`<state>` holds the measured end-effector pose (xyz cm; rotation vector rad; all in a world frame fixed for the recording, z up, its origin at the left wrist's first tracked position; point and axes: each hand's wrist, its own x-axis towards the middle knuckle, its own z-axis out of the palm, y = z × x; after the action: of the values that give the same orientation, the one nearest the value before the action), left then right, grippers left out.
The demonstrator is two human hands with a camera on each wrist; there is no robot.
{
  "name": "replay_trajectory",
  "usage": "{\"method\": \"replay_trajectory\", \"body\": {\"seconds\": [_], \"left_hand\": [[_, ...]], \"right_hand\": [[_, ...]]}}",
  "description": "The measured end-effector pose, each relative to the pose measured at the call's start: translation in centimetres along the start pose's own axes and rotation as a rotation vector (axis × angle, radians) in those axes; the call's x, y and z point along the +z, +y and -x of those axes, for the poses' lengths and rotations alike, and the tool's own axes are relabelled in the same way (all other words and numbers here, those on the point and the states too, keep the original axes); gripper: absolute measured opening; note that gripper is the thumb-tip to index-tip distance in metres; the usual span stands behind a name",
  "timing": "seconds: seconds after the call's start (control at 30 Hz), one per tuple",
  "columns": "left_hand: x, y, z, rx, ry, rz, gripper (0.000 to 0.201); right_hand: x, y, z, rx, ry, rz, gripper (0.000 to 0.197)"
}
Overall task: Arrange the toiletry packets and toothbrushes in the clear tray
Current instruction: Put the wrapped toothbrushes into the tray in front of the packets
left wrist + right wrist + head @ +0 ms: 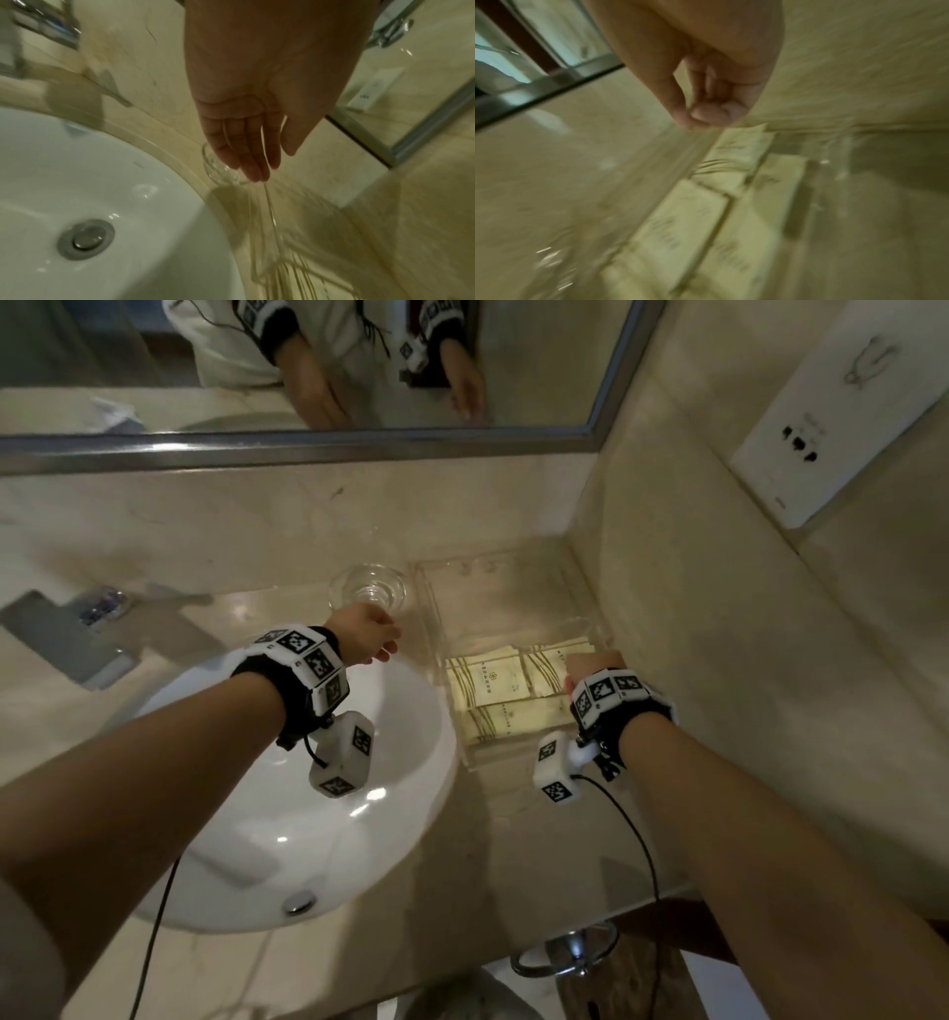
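Nearest, the cream packets (493, 690) are being kept flat in the near part of the clear tray (513, 588), and the right hand (590, 667), fingers curled and pinched on nothing visible, is being held above their right edge. Beyond, the left hand (364, 634) is being held with straight, relaxed fingers over the tray's left edge, just before a glass (367, 588). The tray's far half is being left bare toward the wall.

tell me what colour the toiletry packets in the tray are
Pale yellow-cream flat paper toiletry packets with thin darker curved lines; clearest in the head view.

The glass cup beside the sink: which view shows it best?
The head view: the glass cup stands whole and unobstructed on the counter, beyond the left hand. In the left wrist view the fingers cover most of the glass cup. The right wrist view does not show it.
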<state>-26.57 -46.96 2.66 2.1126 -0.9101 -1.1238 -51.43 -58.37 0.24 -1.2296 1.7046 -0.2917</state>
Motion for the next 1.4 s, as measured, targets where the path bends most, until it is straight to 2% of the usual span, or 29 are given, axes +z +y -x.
{"method": "replay_trajectory", "body": {"seconds": [0.13,0.23,0.33,0.47,0.6,0.73,0.87,0.93,0.97,1.03,1.1,1.2,1.4], "left_hand": [[-3.8,-1.8,1.5,0.025,0.149,0.071,0.01],[-8.0,-3.8,3.2,0.066,0.312,0.121,0.024],[-12.5,-6.3,5.6,0.087,0.443,0.199,0.029],[-18.0,-11.1,10.3,0.098,0.635,0.264,0.023],[-22.6,-17.9,15.2,-0.01,0.829,0.297,0.018],[-25.1,-25.1,19.5,-0.159,0.923,0.38,0.029],[-25.5,-31.1,23.1,-0.303,0.97,0.434,0.03],[-25.1,-33.4,24.0,-0.338,0.966,0.455,0.03],[-24.8,-34.3,24.2,-0.349,0.956,0.459,0.029],[-24.1,-35.7,24.3,-0.368,0.919,0.454,0.028],[-23.3,-36.7,24.2,-0.384,0.868,0.454,0.028],[-22.4,-37.7,24.0,-0.371,0.821,0.471,0.028],[-22.2,-39.1,24.1,-0.339,0.788,0.532,0.025]], "right_hand": [[4.4,-5.0,3.5,-0.217,0.104,-0.051,0.024],[8.9,-8.4,7.6,-0.356,0.071,-0.107,0.025],[14.0,-11.7,11.1,-0.499,-0.043,-0.092,0.028],[22.0,-14.9,17.0,-0.641,-0.278,-0.073,0.026],[29.5,-15.5,23.9,-0.759,-0.499,0.039,0.023],[35.8,-13.6,28.3,-0.742,-0.684,0.178,0.02],[41.0,-10.4,30.6,-0.696,-0.787,0.395,0.021],[43.0,-8.7,31.4,-0.654,-0.809,0.512,0.014],[43.8,-8.0,31.7,-0.65,-0.805,0.58,0.016],[45.0,-6.7,32.0,-0.657,-0.796,0.743,0.038],[45.6,-5.6,32.1,-0.67,-0.796,0.873,0.047],[46.4,-4.1,31.9,-0.702,-0.795,0.951,0.06],[48.3,-2.2,32.0,-0.813,-0.662,1.043,0.068]]}}
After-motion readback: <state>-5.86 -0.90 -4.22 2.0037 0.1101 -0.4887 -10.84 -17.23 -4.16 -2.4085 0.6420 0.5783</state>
